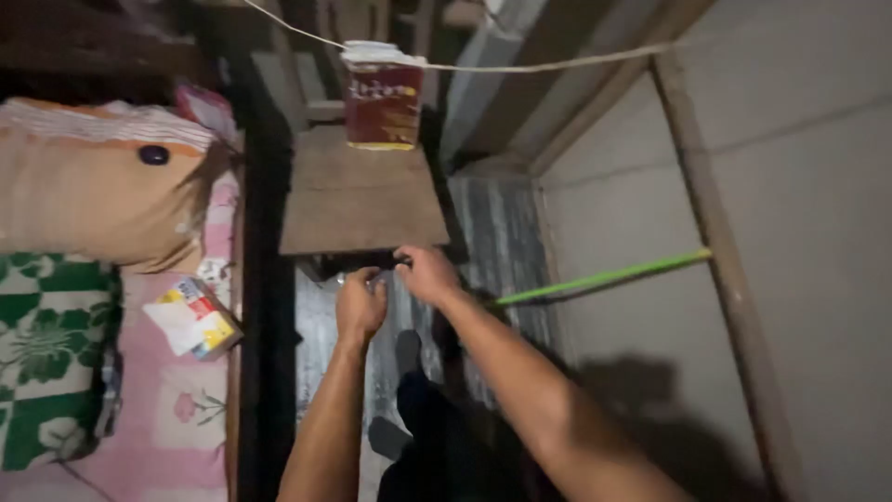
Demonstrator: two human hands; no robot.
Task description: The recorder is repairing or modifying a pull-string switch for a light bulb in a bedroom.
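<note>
A dim room with pale panel walls and a corrugated metal floor. At far left lies a bed with one pink floral sheet, one green checked pillow, one tan cushion and one small white-and-yellow carton. One brown wooden desk carries one dark red plastic jar. Both arms stretch forward to the desk's near edge: the left hand is curled around a small metallic object, too blurred to identify, and the right hand pinches it from above. One green stick leans at right.
</note>
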